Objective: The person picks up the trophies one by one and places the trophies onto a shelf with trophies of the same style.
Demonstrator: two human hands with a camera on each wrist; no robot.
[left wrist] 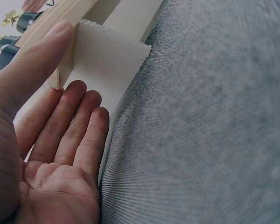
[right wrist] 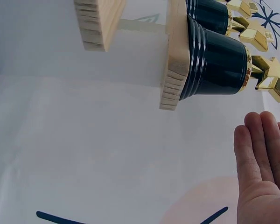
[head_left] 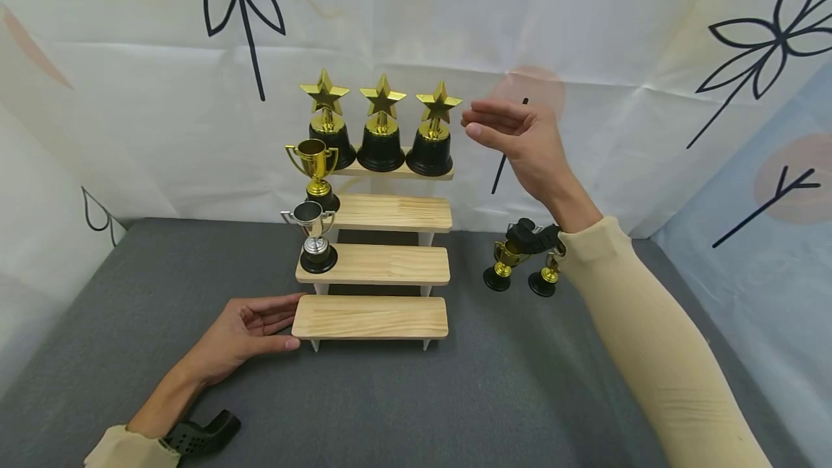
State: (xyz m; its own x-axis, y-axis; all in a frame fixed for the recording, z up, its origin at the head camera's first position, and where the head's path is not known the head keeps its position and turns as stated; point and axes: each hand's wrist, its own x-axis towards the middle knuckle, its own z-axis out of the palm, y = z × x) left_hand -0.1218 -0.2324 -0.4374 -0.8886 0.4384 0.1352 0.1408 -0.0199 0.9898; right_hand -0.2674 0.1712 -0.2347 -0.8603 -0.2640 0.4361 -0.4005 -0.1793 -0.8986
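A four-tier wooden stand (head_left: 370, 318) rises in steps in the middle of the table. My left hand (head_left: 250, 327) is at the left end of its lowest board, fingers extended; in the left wrist view the thumb (left wrist: 42, 60) lies along the board's edge beside the white support (left wrist: 107, 60). Three gold star trophies (head_left: 381, 143) with black bases line the top board. To their right my right hand (head_left: 520, 136) is raised, fingers straight and together, holding nothing, apart from the rightmost star trophy (right wrist: 219, 60). A gold cup trophy (head_left: 316, 165) and a silver cup trophy (head_left: 316, 233) stand at the left ends of the middle boards.
Two gold cup trophies (head_left: 500, 269) stand on the grey table (head_left: 214, 258) right of the stand, partly hidden behind the right wrist's black camera strap (head_left: 533, 237). A white patterned cloth (head_left: 429, 27) hangs close behind the stand.
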